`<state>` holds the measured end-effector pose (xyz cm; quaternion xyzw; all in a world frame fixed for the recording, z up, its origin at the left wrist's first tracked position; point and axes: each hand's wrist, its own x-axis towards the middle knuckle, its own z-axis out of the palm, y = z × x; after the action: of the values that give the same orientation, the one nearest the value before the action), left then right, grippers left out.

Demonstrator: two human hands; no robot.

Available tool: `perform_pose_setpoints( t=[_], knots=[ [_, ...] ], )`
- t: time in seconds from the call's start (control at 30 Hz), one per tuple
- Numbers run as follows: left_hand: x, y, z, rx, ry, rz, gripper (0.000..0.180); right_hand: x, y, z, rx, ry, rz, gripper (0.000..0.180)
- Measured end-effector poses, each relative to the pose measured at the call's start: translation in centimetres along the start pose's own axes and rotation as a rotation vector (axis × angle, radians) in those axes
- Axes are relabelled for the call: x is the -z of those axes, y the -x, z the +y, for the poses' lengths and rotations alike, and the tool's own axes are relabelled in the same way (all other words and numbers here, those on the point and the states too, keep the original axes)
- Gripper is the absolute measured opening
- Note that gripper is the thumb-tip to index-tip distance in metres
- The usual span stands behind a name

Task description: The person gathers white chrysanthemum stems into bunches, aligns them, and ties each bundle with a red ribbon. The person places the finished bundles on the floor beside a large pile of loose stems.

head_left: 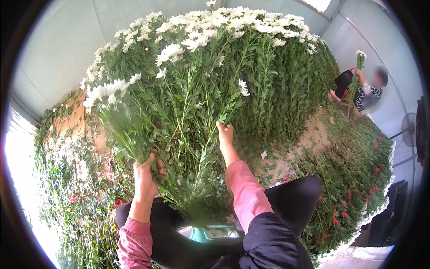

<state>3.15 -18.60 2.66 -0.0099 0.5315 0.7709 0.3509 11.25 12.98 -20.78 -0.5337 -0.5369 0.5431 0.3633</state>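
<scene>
My left hand [145, 172] is closed round the leafy stems of a bunch of white chrysanthemums [121, 130], its blooms fanning out at the upper left. Reaching forward, my right hand [226, 133] has its fingers closed at a long chrysanthemum stem [207, 150] in front of the pile; the fingertips are partly hidden by leaves. Beyond both hands rises a big heap of white chrysanthemums [268, 76], flower heads at the top and green stems hanging toward me. More loose stems and leaves lie between my forearms, over my lap.
A pale green plastic object [204, 234] sits between my legs. At the right lie many bundled stems [345, 193] with red ties. Cut leaves and stems [80, 197] cover the ground at the left. A person [369, 92] at the far right holds flowers, near a fan [408, 127].
</scene>
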Motion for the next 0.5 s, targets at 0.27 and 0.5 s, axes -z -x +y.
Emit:
perform_pose_setpoints(
  t=[0.27,0.5],
  knots=[
    [-1.7,-3.8,-1.6,0.035,-0.080,-0.076,0.015,-0.6,1.5,-2.6,0.063,-0.504,-0.167,0.027],
    [-3.6,-5.1,-2.6,0.002,-0.071,-0.177,0.020,3.6,10.6,-13.2,0.180,-0.362,-0.465,0.021]
  ],
)
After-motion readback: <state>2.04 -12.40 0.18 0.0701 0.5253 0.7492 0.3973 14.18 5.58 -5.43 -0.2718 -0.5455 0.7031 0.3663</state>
